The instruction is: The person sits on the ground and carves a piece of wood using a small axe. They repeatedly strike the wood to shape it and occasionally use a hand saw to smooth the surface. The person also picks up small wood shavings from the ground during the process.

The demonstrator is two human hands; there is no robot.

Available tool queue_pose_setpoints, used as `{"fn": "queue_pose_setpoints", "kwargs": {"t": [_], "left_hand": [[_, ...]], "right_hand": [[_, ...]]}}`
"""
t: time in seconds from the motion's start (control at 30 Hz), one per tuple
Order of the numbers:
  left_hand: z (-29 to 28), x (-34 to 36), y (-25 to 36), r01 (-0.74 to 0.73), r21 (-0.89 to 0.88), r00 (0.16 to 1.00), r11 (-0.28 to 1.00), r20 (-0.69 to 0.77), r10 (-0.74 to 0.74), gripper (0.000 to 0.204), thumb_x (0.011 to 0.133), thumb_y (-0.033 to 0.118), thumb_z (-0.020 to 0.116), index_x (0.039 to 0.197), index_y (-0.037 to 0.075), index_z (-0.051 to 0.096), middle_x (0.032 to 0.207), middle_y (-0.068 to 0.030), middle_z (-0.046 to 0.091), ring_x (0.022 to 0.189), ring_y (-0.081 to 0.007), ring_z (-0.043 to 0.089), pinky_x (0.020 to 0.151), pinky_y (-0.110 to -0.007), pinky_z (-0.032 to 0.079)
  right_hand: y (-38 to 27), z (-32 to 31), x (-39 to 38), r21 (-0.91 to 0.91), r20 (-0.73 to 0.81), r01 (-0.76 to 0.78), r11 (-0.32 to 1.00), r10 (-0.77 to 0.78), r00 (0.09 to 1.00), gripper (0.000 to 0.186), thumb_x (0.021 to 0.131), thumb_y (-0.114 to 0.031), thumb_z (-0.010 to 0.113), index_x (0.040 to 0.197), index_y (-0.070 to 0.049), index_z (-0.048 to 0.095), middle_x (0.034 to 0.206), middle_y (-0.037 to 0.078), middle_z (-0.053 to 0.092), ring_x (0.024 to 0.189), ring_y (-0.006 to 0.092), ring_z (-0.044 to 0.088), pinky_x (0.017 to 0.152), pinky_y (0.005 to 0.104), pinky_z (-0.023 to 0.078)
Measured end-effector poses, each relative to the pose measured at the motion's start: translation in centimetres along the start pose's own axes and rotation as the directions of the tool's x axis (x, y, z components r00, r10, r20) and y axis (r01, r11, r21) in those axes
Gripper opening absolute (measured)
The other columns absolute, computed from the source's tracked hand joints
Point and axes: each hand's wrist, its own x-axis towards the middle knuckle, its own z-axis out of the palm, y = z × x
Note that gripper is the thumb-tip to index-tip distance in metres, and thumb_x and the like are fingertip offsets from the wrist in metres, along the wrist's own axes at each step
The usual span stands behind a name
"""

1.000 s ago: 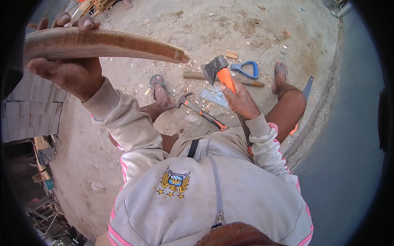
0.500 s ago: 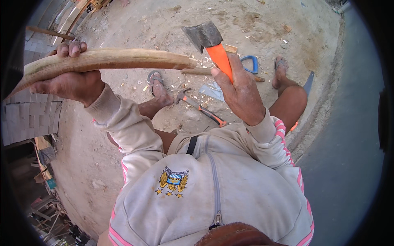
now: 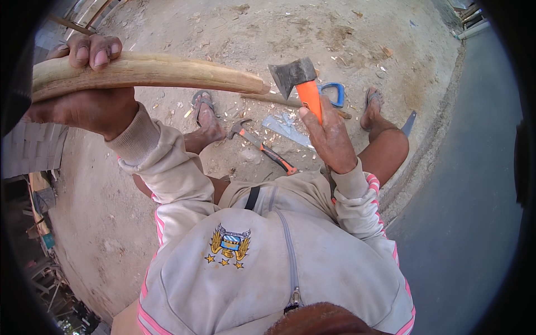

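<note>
My left hand [image 3: 89, 103] grips a long, curved piece of pale wood [image 3: 173, 72], fingers over its top, raised at upper left. My right hand [image 3: 329, 137] is closed on an axe [image 3: 290, 75] by its orange handle, with the dark head just beyond the wood's right end. On the ground between my sandaled feet lie a claw hammer [image 3: 262, 146], a flat metal piece [image 3: 287, 130], a wooden pole [image 3: 265, 97] and pale chips. A blue D-shaped handle [image 3: 339, 95] lies beside the pole, and a saw blade [image 3: 409, 123] shows past my right knee.
Stacked grey blocks [image 3: 30, 148] stand at the left, above piled boards and debris [image 3: 39, 206]. A smooth grey concrete strip [image 3: 452, 167] with a rough edge runs along the right. Pipes or poles [image 3: 472, 30] lie at the top right corner.
The axe rose toward the upper left, then came partly back down since half a second ago. The wood now shows a paler face than a second ago, and my left fingers have shifted along it.
</note>
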Motion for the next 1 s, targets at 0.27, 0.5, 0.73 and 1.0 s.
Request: {"fn": "queue_pose_setpoints", "kwargs": {"t": [0.27, 0.5, 0.73, 1.0], "left_hand": [[-1.1, 1.1, -0.5, 0.074, -0.183, 0.972, 0.980, 0.231, -0.030, 0.103, 0.066, 0.102, 0.035, 0.095, 0.008, 0.065, 0.070, -0.0014, 0.056, 0.057, -0.0139, 0.056, 0.061, -0.031, 0.045], [-0.3, 0.2, -1.7, 0.113, -0.111, 0.958, 0.987, 0.276, -0.079, 0.101, 0.067, 0.100, 0.039, 0.098, 0.008, 0.066, 0.074, -0.0010, 0.057, 0.058, -0.0126, 0.057, 0.063, -0.030, 0.044], [-0.8, 1.4, -1.6, 0.216, -0.192, 0.868, 0.957, 0.487, -0.098, 0.093, 0.073, 0.092, 0.049, 0.103, 0.006, 0.066, 0.076, 0.0008, 0.059, 0.061, -0.0114, 0.062, 0.064, -0.028, 0.045], [-0.7, 1.4, -3.6, 0.220, -0.207, 0.720, 0.953, 0.694, -0.015, 0.095, 0.080, 0.089, 0.042, 0.119, 0.004, 0.057, 0.080, -0.0026, 0.058, 0.060, -0.0145, 0.062, 0.065, -0.034, 0.052]], "right_hand": [[-8.0, -2.6, 0.7, -0.018, -0.223, 0.329, 0.944, -0.324, 0.919, 0.034, 0.100, -0.024, 0.061, 0.122, -0.002, 0.049, 0.079, 0.021, 0.062, 0.069, 0.0373, 0.067, 0.060, 0.0415, 0.051], [-2.1, -0.1, 0.8, -0.028, 0.062, -0.045, 0.999, 0.047, 0.997, 0.036, 0.100, -0.027, 0.059, 0.123, -0.002, 0.047, 0.077, 0.024, 0.062, 0.072, 0.0437, 0.065, 0.060, 0.0460, 0.050], [-8.6, -3.2, 0.7, 0.054, -0.264, 0.361, 0.931, -0.336, 0.904, 0.038, 0.099, -0.027, 0.060, 0.123, 0.000, 0.048, 0.077, 0.024, 0.062, 0.072, 0.0453, 0.064, 0.061, 0.0469, 0.049], [-3.6, -0.8, 0.4, 0.017, 0.039, 0.079, 0.997, -0.080, 0.996, 0.035, 0.096, -0.020, 0.064, 0.121, 0.000, 0.049, 0.075, 0.022, 0.062, 0.068, 0.0414, 0.065, 0.058, 0.0446, 0.049]]}}
